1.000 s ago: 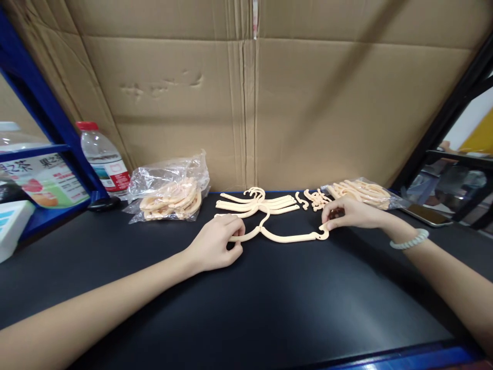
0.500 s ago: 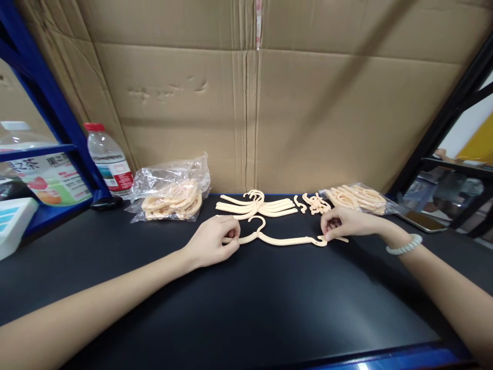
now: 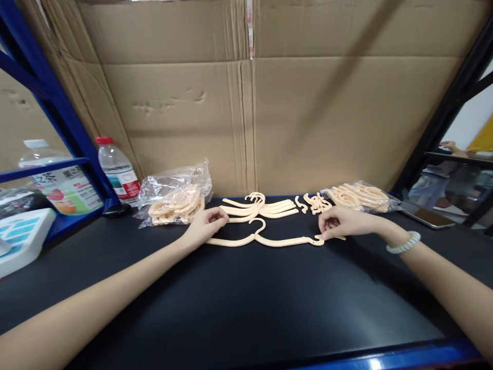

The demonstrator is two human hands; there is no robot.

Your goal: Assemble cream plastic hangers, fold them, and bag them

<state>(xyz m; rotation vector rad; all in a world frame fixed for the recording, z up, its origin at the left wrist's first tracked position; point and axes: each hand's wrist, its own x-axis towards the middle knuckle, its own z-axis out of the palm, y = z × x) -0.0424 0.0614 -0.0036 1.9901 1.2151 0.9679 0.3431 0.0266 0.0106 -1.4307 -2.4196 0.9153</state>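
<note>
So nearest the camera a cream hanger [image 3: 265, 239] lies flat on the black table [image 3: 246, 298]. Right hand [image 3: 341, 222] pinches its right tip, fingers closed on it. Left hand [image 3: 204, 226] sits curled at the left end, touching it; can't tell if it's actually gripping. Just behind, a hanger stack [image 3: 256, 205], loose hooks [image 3: 314, 203], two bags [image 3: 175, 195] and the cardboard wall [image 3: 246, 113].

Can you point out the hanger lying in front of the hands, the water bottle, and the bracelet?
hanger [image 3: 285, 241]: head view, on its right arm.
water bottle [image 3: 118, 169]: head view, on its clear body.
bracelet [image 3: 403, 243]: head view, on the beads at the wrist.
</note>
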